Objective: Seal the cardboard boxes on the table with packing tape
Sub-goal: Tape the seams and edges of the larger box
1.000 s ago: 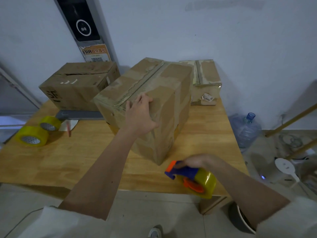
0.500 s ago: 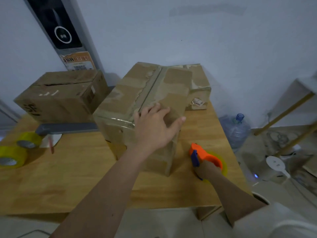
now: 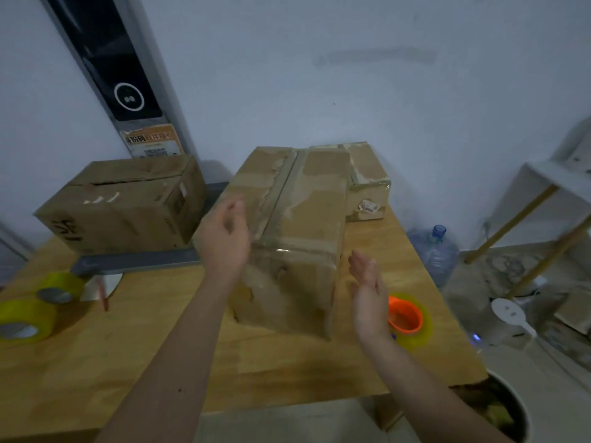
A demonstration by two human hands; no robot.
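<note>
A large cardboard box [image 3: 297, 231] with a taped top seam stands in the middle of the wooden table [image 3: 281, 362]. My left hand [image 3: 225, 241] hovers open at its left side, blurred, and I cannot tell if it touches. My right hand [image 3: 367, 295] is open just right of the box's near corner, holding nothing. The orange tape dispenser [image 3: 407, 316] with its yellowish roll lies on the table right behind my right hand. A second box [image 3: 128, 203] sits at the back left. A smaller third box [image 3: 367, 180] sits behind the large one.
Two yellow tape rolls [image 3: 28, 314] lie at the table's left edge, beside a grey flat bar [image 3: 137, 262] and a red pen [image 3: 103, 295]. A water bottle [image 3: 433, 254], a white shelf frame [image 3: 543, 212] and a bin [image 3: 499, 407] stand on the floor to the right.
My right hand set the tape dispenser down on the table and let go of it. My left hand lifted off the box top and moved to its left side.
</note>
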